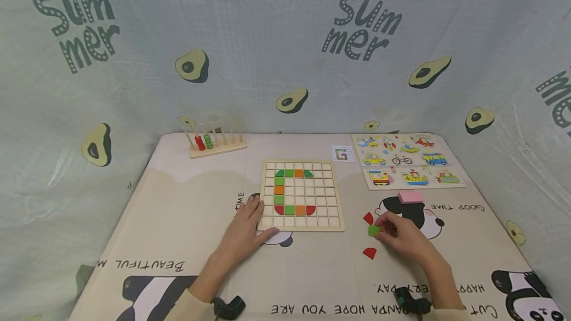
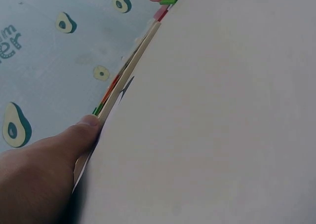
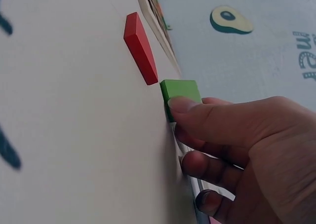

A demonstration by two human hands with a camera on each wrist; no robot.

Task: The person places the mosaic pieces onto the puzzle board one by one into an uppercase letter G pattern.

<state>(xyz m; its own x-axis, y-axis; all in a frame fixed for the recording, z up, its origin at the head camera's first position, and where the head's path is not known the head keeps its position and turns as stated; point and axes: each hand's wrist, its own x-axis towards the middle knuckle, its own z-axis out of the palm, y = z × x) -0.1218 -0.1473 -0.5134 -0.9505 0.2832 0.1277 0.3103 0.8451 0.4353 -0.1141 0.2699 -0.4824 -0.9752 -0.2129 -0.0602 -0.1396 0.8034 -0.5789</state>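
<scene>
My right hand (image 1: 403, 236) pinches a light green square block (image 1: 373, 231) between thumb and fingers, right of the grid board. In the right wrist view the thumb presses the face of this green block (image 3: 180, 90), and a red block (image 3: 140, 49) lies just beyond it. Two red quarter-round blocks lie near that hand, one above (image 1: 368, 218) and another below (image 1: 370, 252). At the wooden grid board's (image 1: 303, 229) lower left corner rests my left hand (image 1: 243, 227), fingers extended along the edge. Green, orange and red blocks form a C shape in the board's cells.
A pink block (image 1: 410, 197) lies beyond the right hand. Behind it is a vehicle picture puzzle board (image 1: 392, 167), with a small pattern card (image 1: 342, 154) to its left. A wooden peg counter (image 1: 218, 150) with red and green beads stands at the back left.
</scene>
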